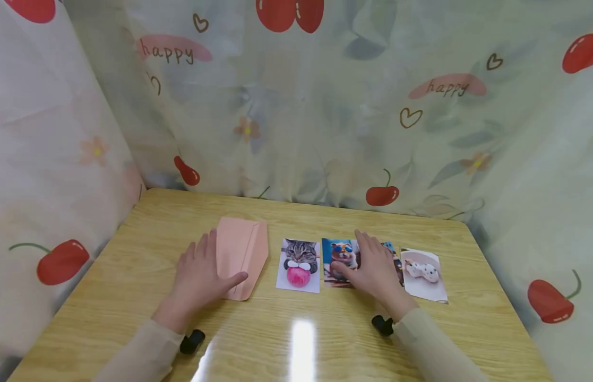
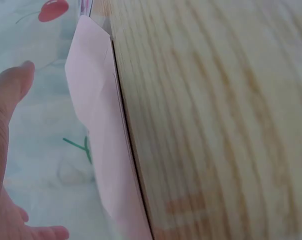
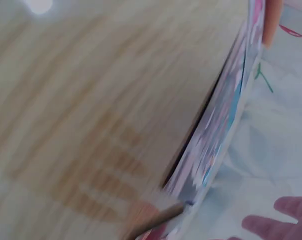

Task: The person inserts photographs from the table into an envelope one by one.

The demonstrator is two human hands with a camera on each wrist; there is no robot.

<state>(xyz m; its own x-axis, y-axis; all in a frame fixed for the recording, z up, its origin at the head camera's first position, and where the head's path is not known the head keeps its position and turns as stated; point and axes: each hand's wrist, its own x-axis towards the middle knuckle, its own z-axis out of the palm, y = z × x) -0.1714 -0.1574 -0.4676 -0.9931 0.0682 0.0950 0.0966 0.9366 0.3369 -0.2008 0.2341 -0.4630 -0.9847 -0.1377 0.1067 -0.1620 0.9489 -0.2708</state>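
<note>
A pink envelope (image 1: 241,260) lies flat on the wooden table, its flap side to the right. My left hand (image 1: 198,273) is held over its left edge with fingers extended and thumb spread across it. In the left wrist view a gap shows between the left thumb (image 2: 13,87) and the envelope (image 2: 103,125). My right hand (image 1: 377,270), fingers extended, hovers over the picture of a hamster in sunglasses (image 1: 341,252) and a mostly hidden picture (image 1: 396,260). Left of it lies a picture of a cat with a pink ball (image 1: 298,265).
At the right end of the row lies a picture of two small white spotted animals (image 1: 425,276), its lower right corner slightly raised. A cherry-patterned curtain (image 1: 296,116) encloses the table (image 1: 258,339) at the back and sides. Light glares off the table's front.
</note>
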